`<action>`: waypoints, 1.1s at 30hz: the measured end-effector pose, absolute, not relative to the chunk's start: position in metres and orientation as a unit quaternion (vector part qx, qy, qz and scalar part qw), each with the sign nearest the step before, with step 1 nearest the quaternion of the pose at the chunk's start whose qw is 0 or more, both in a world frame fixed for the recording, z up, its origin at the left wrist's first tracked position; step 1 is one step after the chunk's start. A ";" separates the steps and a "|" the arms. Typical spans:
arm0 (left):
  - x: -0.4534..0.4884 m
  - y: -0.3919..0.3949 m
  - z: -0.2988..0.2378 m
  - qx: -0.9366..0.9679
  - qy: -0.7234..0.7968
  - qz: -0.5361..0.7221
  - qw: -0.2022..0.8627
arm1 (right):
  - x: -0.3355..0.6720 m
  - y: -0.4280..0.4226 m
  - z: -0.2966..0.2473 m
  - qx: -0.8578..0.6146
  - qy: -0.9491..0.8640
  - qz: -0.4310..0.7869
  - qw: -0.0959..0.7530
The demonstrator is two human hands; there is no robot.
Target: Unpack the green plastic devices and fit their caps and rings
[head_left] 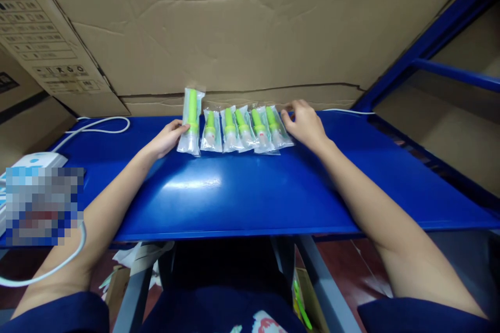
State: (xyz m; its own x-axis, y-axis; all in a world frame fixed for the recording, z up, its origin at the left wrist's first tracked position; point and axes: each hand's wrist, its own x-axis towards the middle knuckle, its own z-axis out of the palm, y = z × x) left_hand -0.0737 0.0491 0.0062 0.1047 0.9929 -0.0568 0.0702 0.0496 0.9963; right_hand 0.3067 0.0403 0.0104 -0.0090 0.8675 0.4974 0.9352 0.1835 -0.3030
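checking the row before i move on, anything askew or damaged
The leftmost bagged green item, pinched by the left hand, reaches higher than the five others, breaking the row's line. Behind, the cardboard looks creased, its lower edge ragged.

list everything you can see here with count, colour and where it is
bagged green-topped items: 6, lime green and whitish in clear plastic, in a row along the tabletop's back
tabletop: 1, blue, between the hands and the cardboard
cardboard sheet: 1, brown, behind the row
printed cardboard: brown, black print, far left; pieces hard to count
metal frame: 1, blue, right
power strip: 1, white, left end
cables: white, left and back right; count unclear
pixelated patch: 1, mixed colours, left; contents hidden
floor: 1, reddish, below
shirt: 1, dark blue, printed, bottom
left hand: 1, bare, at the leftmost item
right hand: 1, bare, at the row's right end
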 end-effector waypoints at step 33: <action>-0.073 0.040 -0.001 0.880 0.445 0.143 0.085 | 0.281 0.046 -0.023 -0.589 -0.738 0.144 0.295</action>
State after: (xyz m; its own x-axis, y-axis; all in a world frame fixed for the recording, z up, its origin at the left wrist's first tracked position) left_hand -0.0733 0.0404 -0.0011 0.5630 0.8076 0.1757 0.7593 -0.5894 0.2760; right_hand 0.2808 0.0464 -0.0232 -0.1313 0.9548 0.2666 0.7853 0.2642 -0.5599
